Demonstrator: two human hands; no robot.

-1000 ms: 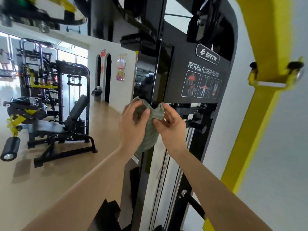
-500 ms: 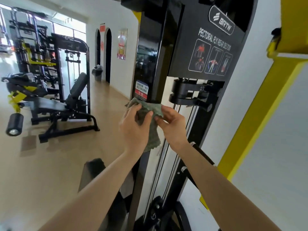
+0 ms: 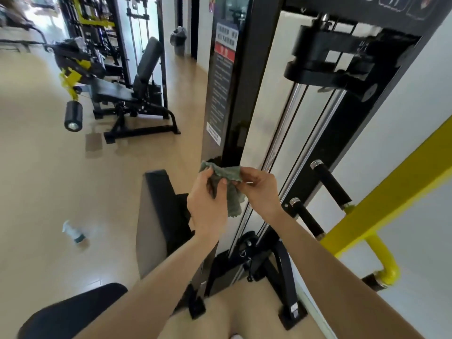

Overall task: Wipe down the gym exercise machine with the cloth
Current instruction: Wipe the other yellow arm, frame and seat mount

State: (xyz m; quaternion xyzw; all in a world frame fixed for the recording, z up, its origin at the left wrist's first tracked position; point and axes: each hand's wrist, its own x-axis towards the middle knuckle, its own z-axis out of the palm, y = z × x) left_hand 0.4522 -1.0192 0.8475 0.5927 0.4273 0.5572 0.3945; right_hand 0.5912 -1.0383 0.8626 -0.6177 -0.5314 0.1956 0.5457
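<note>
A grey-green cloth (image 3: 228,176) is bunched between both hands in front of the black upright post (image 3: 238,106) of the exercise machine. My left hand (image 3: 208,206) grips the cloth's left part, fingers curled over it. My right hand (image 3: 260,192) pinches its right edge. The cloth's upper fold lies against the lower stretch of the post; its tail hangs down between my wrists. Chrome guide rods (image 3: 291,133) run beside the post under the black weight block (image 3: 342,62).
The machine's black back pad (image 3: 159,216) and seat (image 3: 68,311) stand at lower left. A yellow arm (image 3: 391,187) with black grip handles (image 3: 330,184) crosses the right. A spray bottle (image 3: 73,232) lies on the tan floor. Another black bench machine (image 3: 132,94) stands behind.
Both hands have travelled down the black post with the cloth, from just under the instruction panel to its lower stretch. The view has tilted downward with them.
</note>
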